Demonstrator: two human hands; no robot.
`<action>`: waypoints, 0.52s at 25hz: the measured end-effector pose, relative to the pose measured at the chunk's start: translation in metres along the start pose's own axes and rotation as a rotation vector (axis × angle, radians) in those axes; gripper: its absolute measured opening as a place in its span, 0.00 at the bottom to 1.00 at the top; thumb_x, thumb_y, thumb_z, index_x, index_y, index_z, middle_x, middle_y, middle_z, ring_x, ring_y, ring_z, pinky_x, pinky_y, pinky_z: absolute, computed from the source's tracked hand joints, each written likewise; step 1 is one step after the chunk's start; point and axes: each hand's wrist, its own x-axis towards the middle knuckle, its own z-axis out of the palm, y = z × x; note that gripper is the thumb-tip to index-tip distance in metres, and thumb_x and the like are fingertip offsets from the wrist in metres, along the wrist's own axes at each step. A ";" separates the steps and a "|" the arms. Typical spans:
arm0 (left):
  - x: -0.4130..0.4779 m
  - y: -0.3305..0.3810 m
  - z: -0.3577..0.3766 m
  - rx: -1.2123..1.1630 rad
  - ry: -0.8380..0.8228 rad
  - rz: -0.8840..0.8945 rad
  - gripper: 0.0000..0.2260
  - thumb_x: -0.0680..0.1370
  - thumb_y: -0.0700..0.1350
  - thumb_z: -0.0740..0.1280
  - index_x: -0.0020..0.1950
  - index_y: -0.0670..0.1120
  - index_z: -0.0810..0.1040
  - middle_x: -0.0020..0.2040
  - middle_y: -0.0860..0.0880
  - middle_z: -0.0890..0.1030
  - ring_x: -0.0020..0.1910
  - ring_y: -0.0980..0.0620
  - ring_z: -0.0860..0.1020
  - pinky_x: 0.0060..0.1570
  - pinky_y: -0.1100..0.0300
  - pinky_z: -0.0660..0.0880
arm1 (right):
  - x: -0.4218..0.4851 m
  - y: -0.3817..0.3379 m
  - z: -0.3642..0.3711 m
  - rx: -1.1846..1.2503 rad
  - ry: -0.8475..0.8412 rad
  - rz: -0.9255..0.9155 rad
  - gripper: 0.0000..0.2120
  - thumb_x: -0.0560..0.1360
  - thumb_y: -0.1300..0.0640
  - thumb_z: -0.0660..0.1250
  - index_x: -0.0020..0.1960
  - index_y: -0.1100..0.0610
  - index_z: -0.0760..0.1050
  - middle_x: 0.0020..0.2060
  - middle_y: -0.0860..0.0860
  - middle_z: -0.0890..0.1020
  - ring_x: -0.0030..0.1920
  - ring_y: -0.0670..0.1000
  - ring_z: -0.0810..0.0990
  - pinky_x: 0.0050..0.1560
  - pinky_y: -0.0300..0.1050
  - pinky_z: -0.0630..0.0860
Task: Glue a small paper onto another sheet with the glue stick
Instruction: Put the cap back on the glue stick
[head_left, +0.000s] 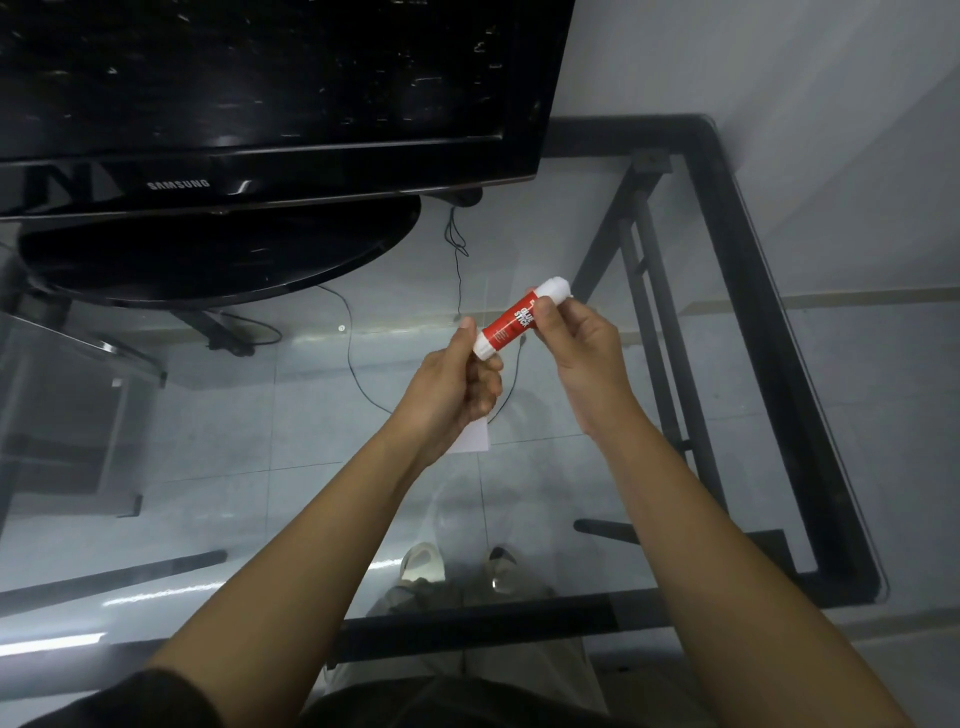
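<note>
Mid-frame, I see both hands gripping the glue stick (511, 323): left hand (457, 395) base, right hand (576, 343) cap, axis rising rightward.

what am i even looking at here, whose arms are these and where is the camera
There is no machine here: these are a person's two bare arms. The single picture comes from a camera worn on the person's head, looking forward and down. Both hands hold a red and white glue stick above a glass table: the left hand grips its lower end, the right hand its upper, white-capped end. A small white paper peeks out below the left hand; whether it lies on the glass cannot be told. A black Samsung monitor stands at the back. Through the glass you see the floor and the person's feet.
</note>
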 end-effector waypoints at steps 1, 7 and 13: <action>0.001 0.001 -0.001 -0.008 0.013 0.046 0.15 0.79 0.56 0.58 0.43 0.47 0.78 0.33 0.49 0.79 0.29 0.57 0.74 0.32 0.65 0.74 | 0.000 0.000 0.000 -0.001 0.005 0.000 0.04 0.73 0.46 0.64 0.45 0.43 0.78 0.43 0.41 0.82 0.52 0.44 0.79 0.50 0.36 0.73; 0.002 0.006 -0.006 0.153 0.068 0.061 0.19 0.78 0.59 0.55 0.45 0.46 0.77 0.29 0.52 0.76 0.27 0.57 0.71 0.33 0.66 0.72 | 0.000 -0.004 0.006 -0.011 -0.008 -0.021 0.05 0.73 0.45 0.64 0.43 0.41 0.78 0.41 0.39 0.82 0.51 0.41 0.79 0.47 0.32 0.74; 0.000 0.011 -0.008 0.087 0.007 0.107 0.12 0.78 0.53 0.60 0.44 0.47 0.77 0.30 0.52 0.77 0.28 0.58 0.72 0.35 0.66 0.73 | 0.002 -0.007 0.002 -0.009 0.001 -0.033 0.05 0.73 0.45 0.64 0.46 0.43 0.77 0.43 0.42 0.82 0.52 0.45 0.79 0.55 0.40 0.73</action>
